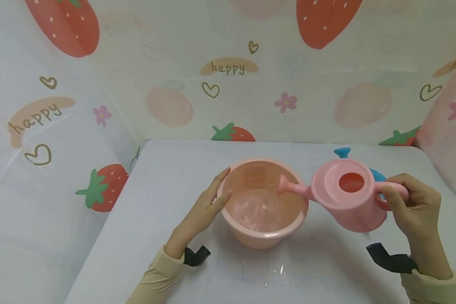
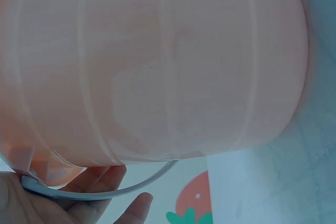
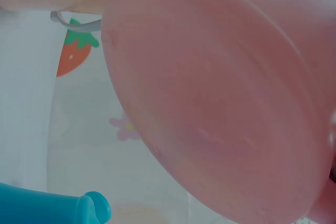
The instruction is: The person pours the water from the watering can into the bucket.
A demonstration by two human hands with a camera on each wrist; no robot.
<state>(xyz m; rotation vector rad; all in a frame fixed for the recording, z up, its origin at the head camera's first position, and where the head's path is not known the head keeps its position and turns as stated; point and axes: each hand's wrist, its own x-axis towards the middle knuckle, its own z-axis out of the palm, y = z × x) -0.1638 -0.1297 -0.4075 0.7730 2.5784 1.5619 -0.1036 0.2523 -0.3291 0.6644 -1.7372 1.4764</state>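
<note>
My right hand [image 1: 416, 207] grips the handle of a pink watering can [image 1: 359, 213], holding it up at the right of a peach-pink bucket [image 1: 256, 240]. The can's spout [image 1: 298, 190] reaches over the bucket's right rim, with its flared end above the inside. Rippled water [image 1: 258, 211] lies in the bucket; no clear stream shows. At the left rim, my left hand [image 1: 203, 207] holds the bucket, thumb over the edge and fingers along the outside. The left wrist view shows the bucket's wall [image 2: 173, 66] and its thin grey handle [image 2: 131, 187] hanging by those fingers.
Behind the pink can stands a blue object with a flared spout [image 1: 342, 152], mostly hidden; its blue body [image 3: 42, 203] shows in the right wrist view. Water drops [image 1: 282, 269] dot the white table [image 1: 156, 169] in front of the bucket. Printed curtains [image 1: 228, 101] enclose the back and sides.
</note>
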